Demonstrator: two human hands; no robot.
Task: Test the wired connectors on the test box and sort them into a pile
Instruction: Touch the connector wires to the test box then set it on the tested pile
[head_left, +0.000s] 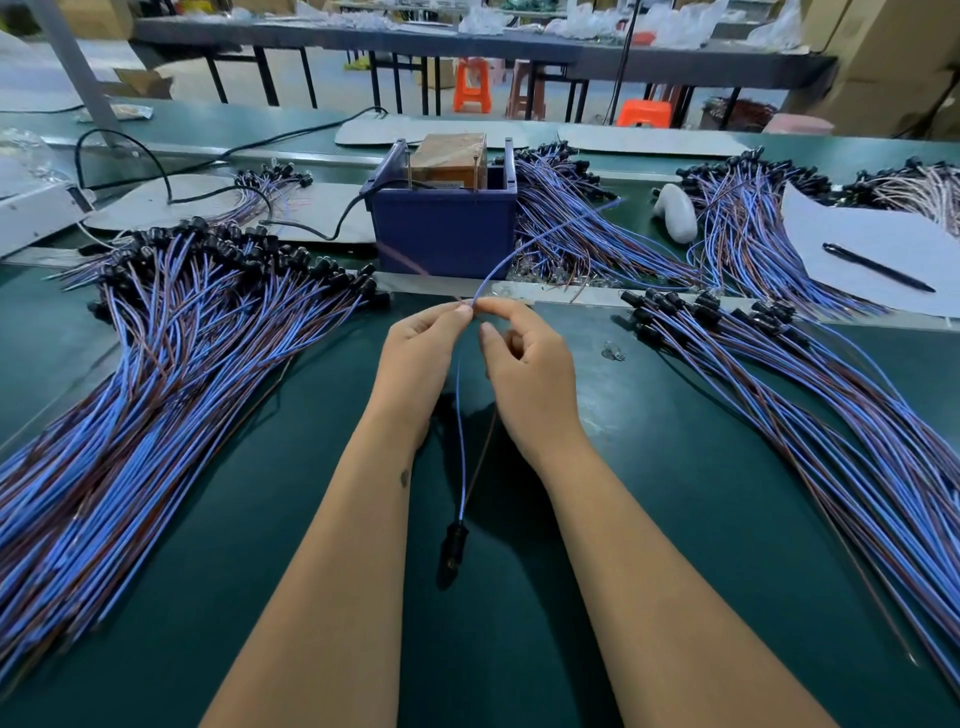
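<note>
Blue and brown wires (459, 415) run lengthwise toward me, ending in a black cylindrical connector (453, 545) above the green mat; my left hand (415, 358) and right hand (524, 364) together pinch them.

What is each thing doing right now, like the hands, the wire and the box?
Left hand: pinching the thin blue wire.
Right hand: pinching the same wire.
Black plug-shaped connector: hanging from the wire.
Dark blue plastic box: open-topped, upright.
Black pen: lying on white paper.

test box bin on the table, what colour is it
Dark blue bin, clearest in the head view.
</note>
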